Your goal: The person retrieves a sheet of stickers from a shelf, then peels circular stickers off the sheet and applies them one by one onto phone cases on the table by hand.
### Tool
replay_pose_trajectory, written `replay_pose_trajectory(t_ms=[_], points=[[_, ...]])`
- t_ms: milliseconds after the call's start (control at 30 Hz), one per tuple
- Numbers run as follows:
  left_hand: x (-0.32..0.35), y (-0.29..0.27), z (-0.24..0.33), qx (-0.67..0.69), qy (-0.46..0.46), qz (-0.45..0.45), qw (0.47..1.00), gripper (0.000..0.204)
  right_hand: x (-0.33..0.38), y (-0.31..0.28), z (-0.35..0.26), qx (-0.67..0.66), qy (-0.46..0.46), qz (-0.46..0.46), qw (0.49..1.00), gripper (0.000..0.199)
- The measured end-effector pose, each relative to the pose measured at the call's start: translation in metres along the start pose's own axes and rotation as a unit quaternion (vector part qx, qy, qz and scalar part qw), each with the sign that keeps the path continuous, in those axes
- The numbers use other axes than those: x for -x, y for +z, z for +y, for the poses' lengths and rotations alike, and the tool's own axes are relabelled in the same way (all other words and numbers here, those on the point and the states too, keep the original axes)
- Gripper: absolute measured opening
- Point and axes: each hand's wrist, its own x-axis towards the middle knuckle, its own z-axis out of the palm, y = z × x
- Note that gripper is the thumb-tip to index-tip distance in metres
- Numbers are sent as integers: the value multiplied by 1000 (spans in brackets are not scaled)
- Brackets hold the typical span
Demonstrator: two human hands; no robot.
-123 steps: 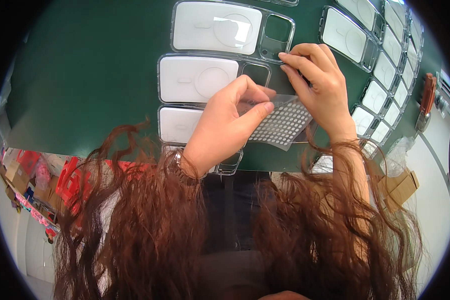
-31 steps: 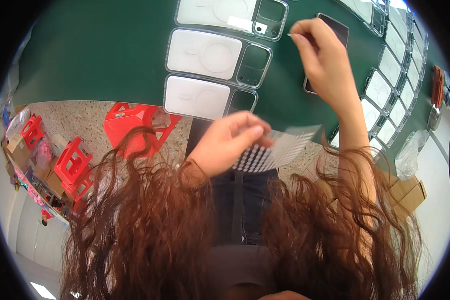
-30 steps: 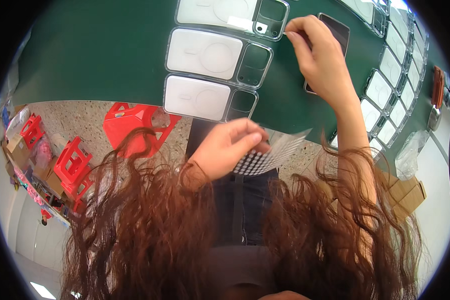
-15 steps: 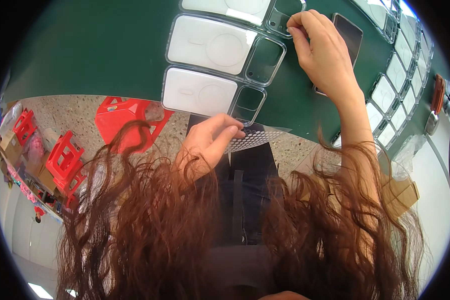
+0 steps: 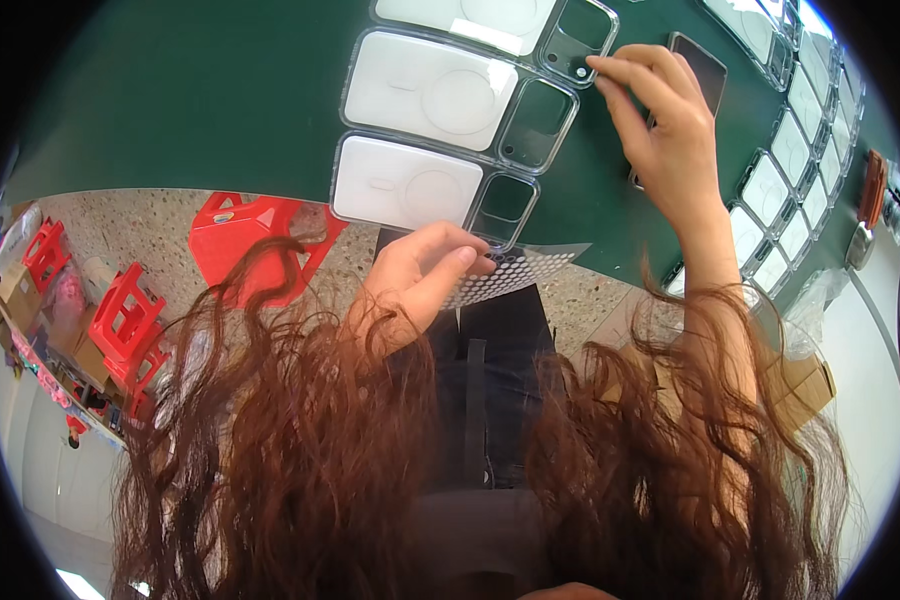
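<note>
Three clear phone cases with white inserts and faint ring outlines lie in a slanted column on the green table: a near case (image 5: 402,185), a middle case (image 5: 425,92) and a far case (image 5: 475,15). My left hand (image 5: 410,285) pinches a see-through sheet covered in round dots (image 5: 535,270) at the table's near edge. The fingertips of my right hand (image 5: 670,125) are pinched together at the far case's camera-end corner, beside a small whitish dot (image 5: 581,72). Anything between them is too small to make out.
A dark phone-shaped slab (image 5: 705,72) lies partly behind my right hand. Rows of similar cases (image 5: 770,185) cover the right side of the table (image 5: 190,100). Red stools (image 5: 255,245) stand on the speckled floor at left. A cardboard box (image 5: 805,390) is at lower right.
My right hand has drawn slightly right and nearer, uncovering the case corner and the whitish dot. The left hand stays nearly still, while more of the dotted sheet shows.
</note>
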Motion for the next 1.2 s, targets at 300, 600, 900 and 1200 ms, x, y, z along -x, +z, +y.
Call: replay_pose_trajectory(t_ms=[300, 600, 900, 1200], points=[[9, -1, 21, 118, -54, 0, 992, 37, 12, 20, 10, 116, -131, 68, 982, 28], [4, 11, 20, 196, -13, 57, 979, 37, 24, -10, -39, -14, -75, 69, 995, 26], [11, 27, 18, 239, 17, 55, 969, 22, 90, -2, -96, -176, 31, -28, 984, 24], [11, 31, 1, 251, 30, 29, 967, 23, 105, 3, -99, -186, 41, -4, 982, 23]])
